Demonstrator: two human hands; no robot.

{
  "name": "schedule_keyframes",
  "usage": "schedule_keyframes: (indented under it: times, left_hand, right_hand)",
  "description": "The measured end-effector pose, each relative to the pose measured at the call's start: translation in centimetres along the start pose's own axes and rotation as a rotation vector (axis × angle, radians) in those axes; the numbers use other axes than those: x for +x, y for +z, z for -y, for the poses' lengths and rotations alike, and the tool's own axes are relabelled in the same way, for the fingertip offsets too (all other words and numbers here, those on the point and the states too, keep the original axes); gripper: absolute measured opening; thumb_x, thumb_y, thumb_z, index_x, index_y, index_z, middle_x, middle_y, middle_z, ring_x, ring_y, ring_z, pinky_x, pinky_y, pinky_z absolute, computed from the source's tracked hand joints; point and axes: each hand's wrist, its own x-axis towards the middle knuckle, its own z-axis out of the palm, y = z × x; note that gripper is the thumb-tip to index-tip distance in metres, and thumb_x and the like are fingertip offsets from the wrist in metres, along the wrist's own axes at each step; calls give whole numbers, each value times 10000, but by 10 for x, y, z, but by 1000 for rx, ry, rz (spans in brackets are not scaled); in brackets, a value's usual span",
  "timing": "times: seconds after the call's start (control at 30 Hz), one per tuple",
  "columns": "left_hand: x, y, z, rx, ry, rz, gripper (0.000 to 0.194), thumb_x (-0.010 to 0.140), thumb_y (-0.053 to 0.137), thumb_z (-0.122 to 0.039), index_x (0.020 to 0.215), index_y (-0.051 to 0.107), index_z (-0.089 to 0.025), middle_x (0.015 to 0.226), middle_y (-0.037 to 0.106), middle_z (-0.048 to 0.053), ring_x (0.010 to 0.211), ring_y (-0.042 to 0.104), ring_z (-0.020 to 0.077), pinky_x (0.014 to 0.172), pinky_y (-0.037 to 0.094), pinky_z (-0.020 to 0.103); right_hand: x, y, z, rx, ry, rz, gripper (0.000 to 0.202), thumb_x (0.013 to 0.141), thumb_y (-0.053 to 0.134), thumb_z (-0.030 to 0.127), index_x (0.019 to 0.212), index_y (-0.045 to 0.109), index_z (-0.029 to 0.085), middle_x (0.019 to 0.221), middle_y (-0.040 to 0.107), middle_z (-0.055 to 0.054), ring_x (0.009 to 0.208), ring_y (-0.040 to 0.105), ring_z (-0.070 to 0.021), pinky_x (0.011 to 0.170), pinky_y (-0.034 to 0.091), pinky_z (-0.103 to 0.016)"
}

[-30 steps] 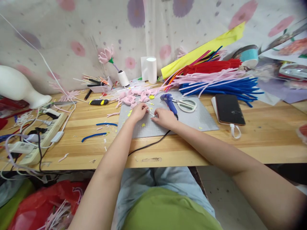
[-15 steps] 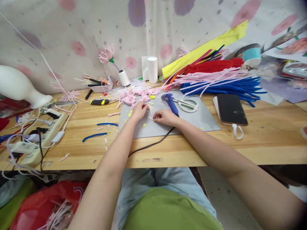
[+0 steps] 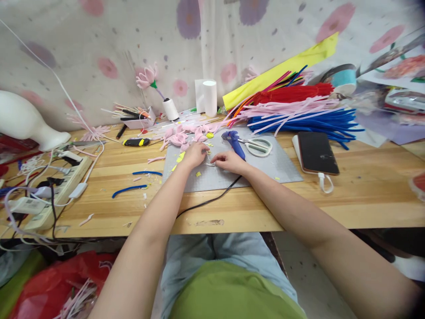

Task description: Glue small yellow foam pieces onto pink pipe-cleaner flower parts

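Thin pale stem [image 3: 210, 163] remains pinched between left hand [image 3: 195, 155] and right hand [image 3: 228, 161], which have drawn closer together.

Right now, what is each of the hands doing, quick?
Left hand: fingers curled over the grey mat; a grip cannot be told.
Right hand: fingertips pinched on something small, too tiny to identify.

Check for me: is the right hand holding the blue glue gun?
No, the right hand rests on the grey mat; the glue gun lies untouched behind it.
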Motion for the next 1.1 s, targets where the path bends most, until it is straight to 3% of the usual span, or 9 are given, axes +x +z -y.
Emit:
schedule_keyframes:
  times: [0.13,0.2,0.3,0.37,0.53,0.7,0.8,0.97,1.1]
  left_hand:
    - [-2,-1,4,-172,-90,-43,475,608,478,-3,1031,600,-184,1134,631,60,1076,556,194,927,424,331]
    - [-5,-4,6,-247,-119,-144,410,617,503,-31,992,569,-184,1084,635,49,1021,571,176,881,437,312]
    - [-12,-9,6,-287,-167,-344,163,705,566,-176,866,540,-184,923,642,31,877,583,155,802,441,288]
    - [-18,-10,6,-286,-196,-398,99,760,558,-282,779,525,-190,810,628,14,775,571,143,741,435,276]
    - [-35,-6,4,-294,-224,-323,152,815,499,-319,731,527,-196,798,660,13,769,582,152,727,419,280]
    - [-40,1,-9,-370,-112,-161,153,862,392,-271,953,496,-205,862,695,31,819,609,163,798,428,313]
    - [-34,4,-15,-342,-96,-92,212,846,386,-226,1039,468,-192,877,698,50,884,615,189,882,412,359]
    - [-16,8,-12,-299,-134,-110,307,795,365,-141,1079,474,-178,972,696,66,1084,551,215,975,371,391]
    - [-4,9,-6,-280,-147,-100,337,776,358,-123,1088,477,-171,1004,692,65,1136,519,225,1004,349,408]
  right_hand:
    - [-3,4,4,-82,-4,-129,292,720,473,171,885,712,143,639,604,-5,582,486,-111,597,349,-243]
    - [-4,7,6,-109,-2,-197,300,740,464,179,921,700,147,636,594,-8,587,491,-121,603,355,-253]
    - [-5,8,9,-98,17,-318,308,759,452,188,981,664,159,678,604,-14,620,518,-139,641,384,-270]
    - [-4,8,9,-71,22,-386,308,761,451,189,1008,633,172,725,621,-17,660,541,-147,680,404,-281]
    - [-3,12,10,-34,-16,-361,276,757,459,187,996,596,174,723,626,-12,669,560,-149,684,415,-283]
    - [-4,17,11,-42,11,-316,260,756,459,175,995,562,173,674,607,4,623,552,-146,634,403,-275]
    - [-5,16,11,-67,31,-325,292,746,469,165,1032,529,168,684,609,2,634,561,-153,640,404,-282]
    - [-7,16,11,-116,21,-317,490,667,477,91,1152,449,158,968,642,-61,710,589,-158,637,419,-286]
    - [-9,15,11,-170,7,-278,588,655,465,72,1231,400,169,1055,657,-66,720,609,-175,656,429,-306]
